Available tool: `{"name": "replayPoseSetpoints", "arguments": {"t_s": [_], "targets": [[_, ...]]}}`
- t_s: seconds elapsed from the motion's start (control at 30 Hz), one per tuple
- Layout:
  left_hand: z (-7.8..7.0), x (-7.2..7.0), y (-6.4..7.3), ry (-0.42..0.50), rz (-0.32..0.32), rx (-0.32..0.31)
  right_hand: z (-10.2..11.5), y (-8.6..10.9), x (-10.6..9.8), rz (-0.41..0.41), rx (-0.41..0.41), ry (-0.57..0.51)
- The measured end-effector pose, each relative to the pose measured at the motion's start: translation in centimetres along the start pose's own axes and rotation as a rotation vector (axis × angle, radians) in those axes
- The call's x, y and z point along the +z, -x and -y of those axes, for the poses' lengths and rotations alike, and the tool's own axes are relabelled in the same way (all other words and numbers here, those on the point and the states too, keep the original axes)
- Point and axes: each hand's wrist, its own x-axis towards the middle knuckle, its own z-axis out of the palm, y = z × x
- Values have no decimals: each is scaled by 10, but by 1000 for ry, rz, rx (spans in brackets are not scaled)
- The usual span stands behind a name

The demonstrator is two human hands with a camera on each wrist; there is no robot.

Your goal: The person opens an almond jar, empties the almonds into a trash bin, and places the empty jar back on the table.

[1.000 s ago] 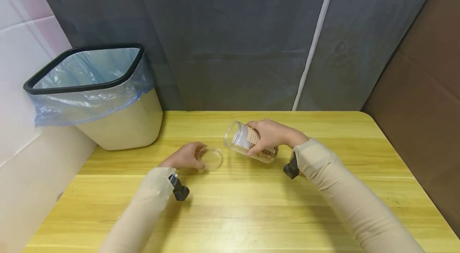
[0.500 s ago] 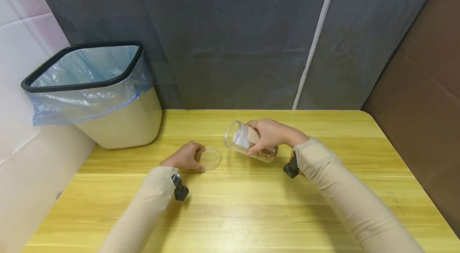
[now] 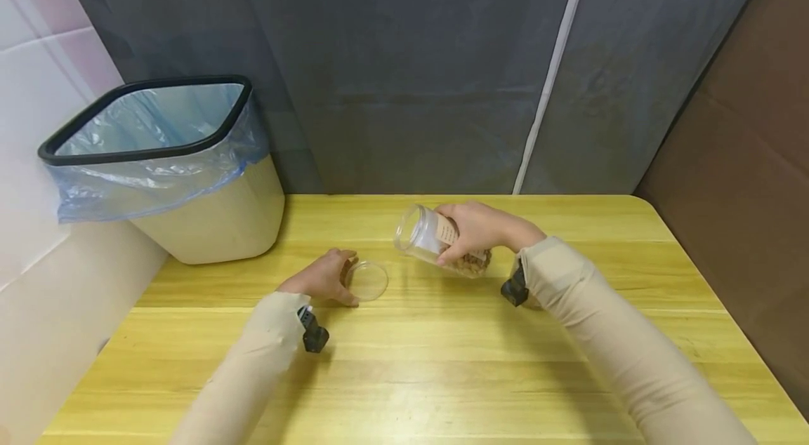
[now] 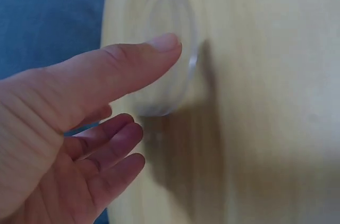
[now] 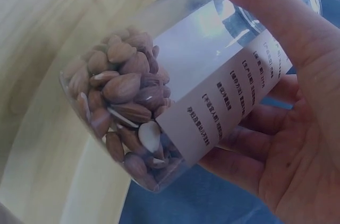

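A clear round lid (image 3: 369, 281) lies on the wooden table (image 3: 436, 368) in the head view. My left hand (image 3: 321, 278) is at its left edge, thumb and fingers spread apart. In the left wrist view, the thumb overlaps the lid's rim (image 4: 194, 60), with a gap between thumb and fingers. My right hand (image 3: 482, 229) grips a clear plastic jar (image 3: 425, 237), tilted over the table with its mouth to the left. Brown almonds (image 5: 125, 88) have gathered toward the jar's bottom, as the right wrist view shows. A printed label (image 5: 226, 102) wraps part of its side.
At the back left stands a cream trash bin (image 3: 221, 220) with a black rim and a clear bluish liner (image 3: 139, 182). Behind the table hangs a grey curtain (image 3: 404, 66). A brown panel (image 3: 746, 129) rises along the right side.
The lid has come down flat and shifted slightly left, and my left fingers have loosened from it. The jar in my right hand has risen slightly.
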Motion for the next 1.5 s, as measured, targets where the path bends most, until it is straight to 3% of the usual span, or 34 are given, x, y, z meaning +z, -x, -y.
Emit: {"name": "replayPoseSetpoints", "arguments": {"t_s": [0.23, 0.4, 0.77, 1.07, 1.5], "targets": [[-1, -26, 8, 93, 2, 20, 5, -4, -14, -14, -1, 48], [-1, -49, 18, 52, -18, 55, 7, -8, -24, -8, 7, 83], [-8, -104, 46, 2, -68, 48, 21, -23, -58, -24, 3, 152], [-14, -136, 60, -71, -121, 48, 43, -38, -84, -28, -5, 192], [-17, -183, 84, -127, -106, 0, 60, -67, -104, 3, 25, 192]]}}
